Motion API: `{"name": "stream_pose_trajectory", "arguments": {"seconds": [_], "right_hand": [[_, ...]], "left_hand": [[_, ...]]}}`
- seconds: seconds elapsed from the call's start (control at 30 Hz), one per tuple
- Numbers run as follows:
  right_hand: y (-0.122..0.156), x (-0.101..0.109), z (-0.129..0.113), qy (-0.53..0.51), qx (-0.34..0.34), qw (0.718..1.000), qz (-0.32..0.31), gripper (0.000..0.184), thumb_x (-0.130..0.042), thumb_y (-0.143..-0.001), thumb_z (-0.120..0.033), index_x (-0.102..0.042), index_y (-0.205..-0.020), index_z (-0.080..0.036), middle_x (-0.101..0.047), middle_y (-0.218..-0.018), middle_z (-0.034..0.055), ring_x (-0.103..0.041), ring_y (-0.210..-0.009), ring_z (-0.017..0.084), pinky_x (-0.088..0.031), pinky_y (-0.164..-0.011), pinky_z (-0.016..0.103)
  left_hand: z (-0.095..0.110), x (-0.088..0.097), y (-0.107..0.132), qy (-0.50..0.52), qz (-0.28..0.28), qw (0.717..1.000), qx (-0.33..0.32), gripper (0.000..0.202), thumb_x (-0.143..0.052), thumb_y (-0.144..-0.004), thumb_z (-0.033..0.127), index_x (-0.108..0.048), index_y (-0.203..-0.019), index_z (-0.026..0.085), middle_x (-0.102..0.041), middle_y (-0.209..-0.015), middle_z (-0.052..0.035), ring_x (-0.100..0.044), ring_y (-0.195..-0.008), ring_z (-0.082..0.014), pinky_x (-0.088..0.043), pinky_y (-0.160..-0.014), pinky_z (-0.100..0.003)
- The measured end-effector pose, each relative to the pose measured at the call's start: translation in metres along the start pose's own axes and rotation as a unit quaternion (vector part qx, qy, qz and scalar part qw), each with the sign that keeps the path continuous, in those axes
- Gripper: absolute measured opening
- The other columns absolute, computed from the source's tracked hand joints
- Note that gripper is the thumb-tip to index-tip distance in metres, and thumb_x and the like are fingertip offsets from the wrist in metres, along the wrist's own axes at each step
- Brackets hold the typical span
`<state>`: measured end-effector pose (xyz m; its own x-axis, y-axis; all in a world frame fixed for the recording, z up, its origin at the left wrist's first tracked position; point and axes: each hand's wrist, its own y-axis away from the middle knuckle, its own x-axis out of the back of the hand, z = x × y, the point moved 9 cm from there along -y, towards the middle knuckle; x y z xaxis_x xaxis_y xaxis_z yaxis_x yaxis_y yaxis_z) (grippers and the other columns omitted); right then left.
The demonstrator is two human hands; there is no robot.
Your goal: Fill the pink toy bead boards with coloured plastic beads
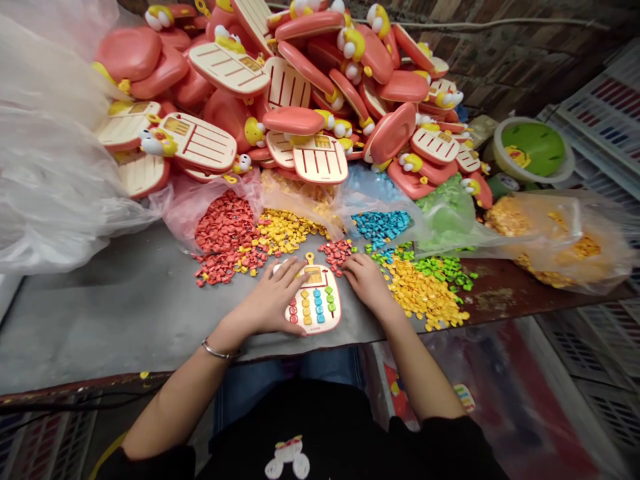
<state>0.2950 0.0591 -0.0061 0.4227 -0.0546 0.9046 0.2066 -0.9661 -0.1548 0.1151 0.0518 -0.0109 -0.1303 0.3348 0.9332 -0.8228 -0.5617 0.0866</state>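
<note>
My left hand [273,297] is closed on the left side of a cream toy board [324,319] that lies flat near the table's front edge. Its thumb presses along the bottom and the fingers cross the upper left. Red, yellow, blue and green pieces sit in rows on the board, under a small printed panel. A yellow loop [309,258] sticks out at the top. To the right, my right hand [369,281] has its fingers curled together at a small heap of red pieces [334,252]; whatever is between the fingertips is hidden.
Heaps of red [227,227], yellow [287,230], blue [383,227] and green pieces [445,268] spill from plastic bags. More yellow pieces [425,297] lie right. Behind rises a pile of red-backed boards [305,120]. A green bowl [540,147] stands far right; plastic sheeting [55,153] hangs left.
</note>
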Motion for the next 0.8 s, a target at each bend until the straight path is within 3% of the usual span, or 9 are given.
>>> {"name": "stream_pose_trajectory", "arguments": {"seconds": [0.23, 0.37, 0.5, 0.67, 0.8], "right_hand": [[-0.006, 0.018, -0.027, -0.117, 0.023, 0.988, 0.097, 0.019, -0.055, -0.094, -0.022, -0.063, -0.112, -0.021, -0.067, -0.106, 0.0098, -0.063, -0.099, 0.024, -0.053, -0.085, 0.039], [-0.014, 0.000, -0.045, -0.106, 0.050, 0.990, 0.074, 0.016, -0.056, -0.094, -0.026, -0.064, -0.108, -0.021, -0.070, -0.097, 0.0085, -0.064, -0.091, 0.024, -0.052, -0.081, 0.037], [-0.015, -0.010, -0.040, -0.069, 0.030, 0.993, 0.087, 0.012, -0.061, -0.093, -0.029, -0.067, -0.099, -0.021, -0.071, -0.089, 0.0075, -0.063, -0.089, 0.025, -0.049, -0.081, 0.038], [-0.012, -0.007, -0.037, -0.098, 0.000, 0.992, 0.077, 0.014, -0.063, -0.090, -0.025, -0.068, -0.102, -0.019, -0.072, -0.091, 0.0081, -0.065, -0.090, 0.025, -0.048, -0.083, 0.038], [0.002, 0.003, -0.053, -0.147, 0.026, 0.989, 0.023, 0.019, -0.064, -0.090, -0.028, -0.068, -0.107, -0.020, -0.072, -0.086, 0.0054, -0.066, -0.087, 0.023, -0.048, -0.084, 0.037]], "left_hand": [[0.000, -0.001, 0.000, 0.005, 0.008, 1.000, -0.007, 0.110, -0.065, -0.062, 0.080, -0.039, -0.147, 0.015, -0.025, -0.160, -0.0176, -0.019, -0.147, -0.0397, -0.011, -0.118, -0.058], [-0.001, -0.002, 0.000, -0.004, 0.004, 1.000, -0.004, 0.111, -0.063, -0.063, 0.082, -0.039, -0.147, 0.013, -0.025, -0.160, -0.0174, -0.017, -0.148, -0.0386, -0.009, -0.118, -0.057], [0.000, -0.002, 0.000, -0.008, 0.005, 1.000, -0.005, 0.112, -0.063, -0.063, 0.083, -0.039, -0.147, 0.014, -0.025, -0.160, -0.0171, -0.016, -0.148, -0.0383, -0.008, -0.119, -0.057], [-0.001, -0.003, 0.001, -0.016, 0.010, 1.000, -0.009, 0.114, -0.065, -0.060, 0.083, -0.040, -0.147, 0.013, -0.025, -0.160, -0.0180, -0.017, -0.148, -0.0385, -0.008, -0.119, -0.056], [0.000, -0.001, 0.002, -0.012, 0.019, 1.000, -0.013, 0.114, -0.064, -0.060, 0.084, -0.039, -0.147, 0.014, -0.026, -0.160, -0.0179, -0.017, -0.148, -0.0386, -0.009, -0.119, -0.056]]}}
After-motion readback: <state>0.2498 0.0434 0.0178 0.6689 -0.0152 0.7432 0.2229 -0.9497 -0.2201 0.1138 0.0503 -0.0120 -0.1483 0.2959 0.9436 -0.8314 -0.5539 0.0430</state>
